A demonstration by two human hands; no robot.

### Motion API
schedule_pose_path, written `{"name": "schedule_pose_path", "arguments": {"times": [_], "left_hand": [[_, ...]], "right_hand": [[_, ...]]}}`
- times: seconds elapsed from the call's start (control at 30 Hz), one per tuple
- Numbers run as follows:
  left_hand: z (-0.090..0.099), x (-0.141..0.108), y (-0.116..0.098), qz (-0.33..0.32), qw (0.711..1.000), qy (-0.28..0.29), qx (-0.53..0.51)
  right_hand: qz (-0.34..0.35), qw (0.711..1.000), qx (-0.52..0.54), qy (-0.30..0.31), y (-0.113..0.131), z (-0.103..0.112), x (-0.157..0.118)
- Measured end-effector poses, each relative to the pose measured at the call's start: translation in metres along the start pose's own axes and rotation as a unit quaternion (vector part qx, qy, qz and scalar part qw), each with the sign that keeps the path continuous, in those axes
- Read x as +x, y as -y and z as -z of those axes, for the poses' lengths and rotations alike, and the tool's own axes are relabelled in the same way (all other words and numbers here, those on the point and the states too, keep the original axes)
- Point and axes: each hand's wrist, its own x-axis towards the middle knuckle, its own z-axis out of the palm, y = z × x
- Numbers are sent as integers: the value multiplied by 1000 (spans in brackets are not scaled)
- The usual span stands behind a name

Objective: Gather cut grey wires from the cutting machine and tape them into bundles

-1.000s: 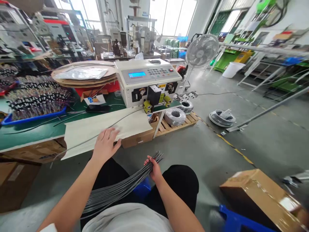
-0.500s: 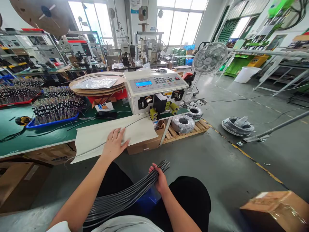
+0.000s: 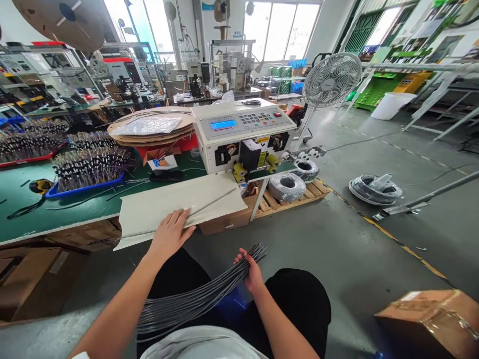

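- The left hand (image 3: 170, 237) lies palm down over a grey wire (image 3: 209, 203) on the cream sheet (image 3: 149, 212); its grip is loose, thumb spread away from the fingers, clamped on nothing that I can see.
- That wire slants across the sheet, its far tip near the machine (image 3: 215, 122) and its yellow rollers (image 3: 239, 169).
- The right hand (image 3: 252, 274) has its grip closed round a bundle (image 3: 198, 301) near one end; the rest trails across the person's lap.
- The machine stands on the green worktop (image 3: 88, 205).
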Motion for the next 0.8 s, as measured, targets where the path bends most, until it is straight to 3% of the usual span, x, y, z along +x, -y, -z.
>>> {"name": "schedule_pose_path", "arguments": {"times": [0.1,0.2,0.27,0.33,0.5,0.6,0.8], "left_hand": [[1,-24,8,-4,999,-36,4],[-7,-51,-4,-21,997,-68,-12],[-20,-71,-26,-26,999,-29,-26],[-39,-90,-52,-9,998,50,-45],[-81,-124,-99,67,966,229,-98],[-90,-128,-104,69,959,259,-87],[-93,-125,-105,23,961,261,-89]], "right_hand": [[0,1000,4,15,0,0,1],[-5,1000,0,14,-1,-1,2],[-8,1000,-6,13,-2,-2,3],[-7,1000,-14,16,-3,-3,4],[-6,999,-17,29,-4,-1,3],[-12,1000,-17,23,-3,1,1],[-4,999,-27,24,-4,2,3]]}}
